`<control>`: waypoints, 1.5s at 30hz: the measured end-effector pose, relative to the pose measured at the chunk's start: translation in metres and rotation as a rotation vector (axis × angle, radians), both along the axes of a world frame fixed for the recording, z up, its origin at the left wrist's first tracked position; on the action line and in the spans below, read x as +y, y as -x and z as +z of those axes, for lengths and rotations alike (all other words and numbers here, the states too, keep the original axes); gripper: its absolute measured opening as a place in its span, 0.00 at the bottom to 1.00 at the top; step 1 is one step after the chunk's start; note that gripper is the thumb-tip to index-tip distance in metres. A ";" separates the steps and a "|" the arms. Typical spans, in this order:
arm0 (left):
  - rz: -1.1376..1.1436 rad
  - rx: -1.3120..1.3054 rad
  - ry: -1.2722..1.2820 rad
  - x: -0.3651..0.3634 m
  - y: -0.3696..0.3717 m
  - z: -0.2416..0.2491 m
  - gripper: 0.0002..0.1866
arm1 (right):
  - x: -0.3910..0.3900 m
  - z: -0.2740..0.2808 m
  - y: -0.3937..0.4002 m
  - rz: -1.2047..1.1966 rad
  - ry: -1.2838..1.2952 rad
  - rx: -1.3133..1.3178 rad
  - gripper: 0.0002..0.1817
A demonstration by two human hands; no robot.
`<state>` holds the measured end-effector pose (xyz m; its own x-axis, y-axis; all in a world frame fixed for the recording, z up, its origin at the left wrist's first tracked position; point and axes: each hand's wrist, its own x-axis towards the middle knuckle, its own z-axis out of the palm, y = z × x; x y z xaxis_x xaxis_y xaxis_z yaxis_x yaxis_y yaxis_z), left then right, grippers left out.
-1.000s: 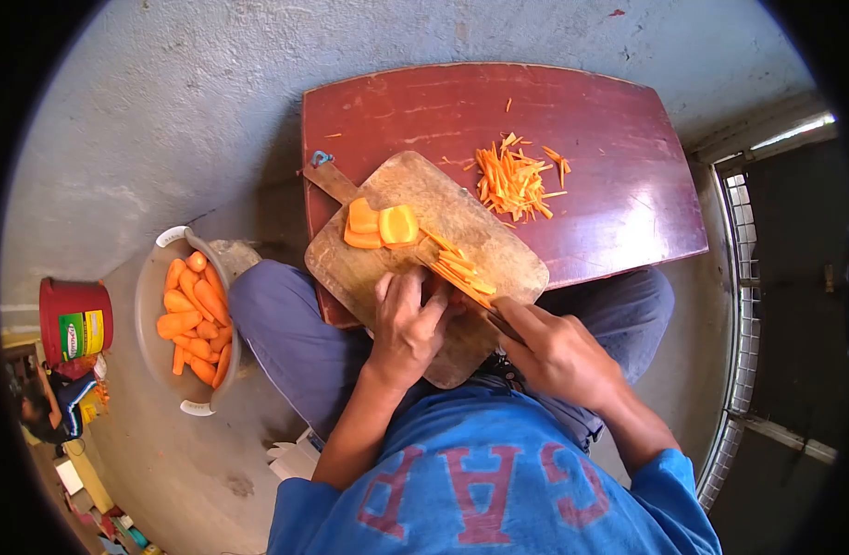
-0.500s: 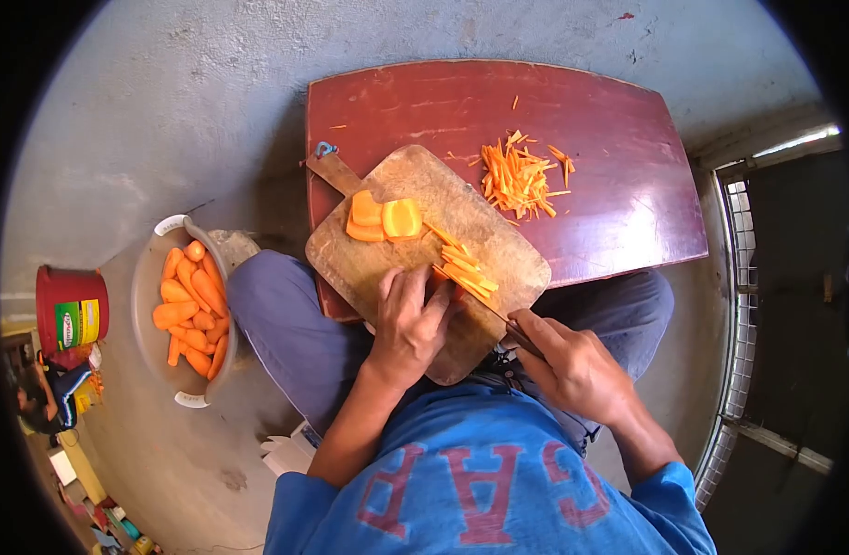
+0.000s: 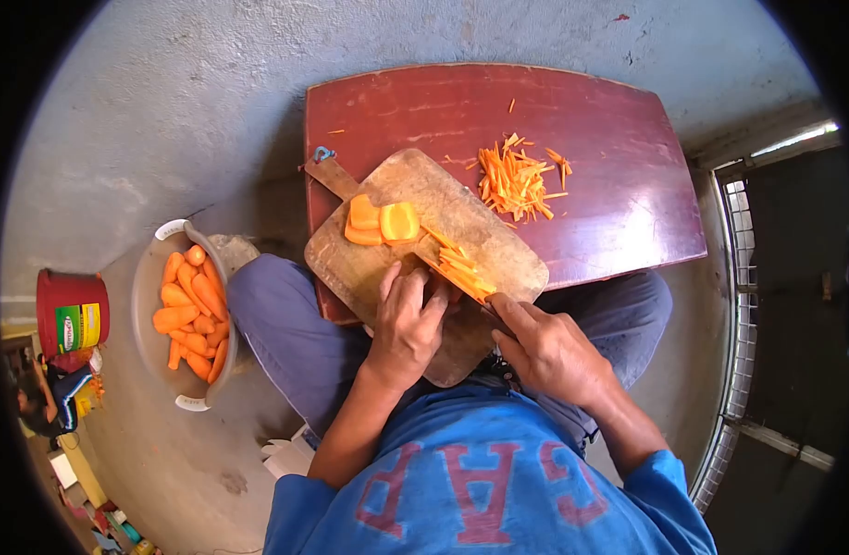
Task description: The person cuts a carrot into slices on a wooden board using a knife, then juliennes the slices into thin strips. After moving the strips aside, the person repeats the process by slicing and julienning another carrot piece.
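My right hand (image 3: 556,356) grips the handle of a knife (image 3: 450,278), whose blade slants up-left across the wooden chopping board (image 3: 500,242). Against the blade's far side lie cut carrot sticks (image 3: 465,268). My left hand (image 3: 408,326) is beside the blade with its fingers curled down on a carrot piece, mostly hidden beneath them. Flat-cut carrot slabs (image 3: 399,222) rest on the board's upper left. Beyond the board, a heap of thin carrot strips (image 3: 515,187) sits on the red table (image 3: 619,139).
A tub (image 3: 145,319) of whole peeled carrots (image 3: 200,291) stands on the floor to my left, near a red bucket (image 3: 52,305). My crossed legs flank the board. A wall rises behind the table; a dark door with a grille (image 3: 741,250) is at the right.
My right hand and the knife have shifted up and left, and the blade now lies closer to the left fingers, along the sticks. The left hand has barely moved.
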<state>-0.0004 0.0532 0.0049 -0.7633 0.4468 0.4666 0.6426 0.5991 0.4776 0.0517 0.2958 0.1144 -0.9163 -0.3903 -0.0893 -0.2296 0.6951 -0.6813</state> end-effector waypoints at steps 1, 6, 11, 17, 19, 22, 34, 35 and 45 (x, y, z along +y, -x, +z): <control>-0.008 -0.021 0.001 -0.002 -0.002 0.001 0.21 | -0.001 0.004 -0.003 0.001 -0.003 -0.012 0.25; 0.011 0.016 -0.012 0.000 -0.003 -0.003 0.21 | 0.005 0.025 -0.014 -0.014 -0.044 -0.056 0.25; -0.016 0.026 0.021 -0.004 -0.003 -0.004 0.19 | -0.001 0.007 -0.001 -0.009 -0.043 -0.001 0.27; -0.012 0.015 0.016 -0.001 -0.003 -0.001 0.18 | -0.001 0.001 -0.003 0.008 -0.007 -0.009 0.27; -0.007 0.006 0.021 -0.001 -0.001 0.000 0.18 | 0.000 0.007 0.000 0.009 -0.050 0.006 0.27; -0.032 -0.007 0.047 -0.004 -0.002 0.005 0.18 | -0.003 0.025 -0.009 -0.012 -0.062 -0.017 0.26; -0.020 0.014 0.010 -0.001 -0.002 0.009 0.17 | -0.006 0.023 -0.009 -0.004 -0.029 -0.019 0.26; -0.017 0.018 0.016 -0.002 -0.001 0.006 0.17 | -0.005 0.023 -0.010 -0.006 -0.037 -0.028 0.26; 0.018 0.012 -0.040 0.002 -0.004 0.006 0.15 | -0.003 0.024 -0.009 -0.011 -0.030 -0.027 0.25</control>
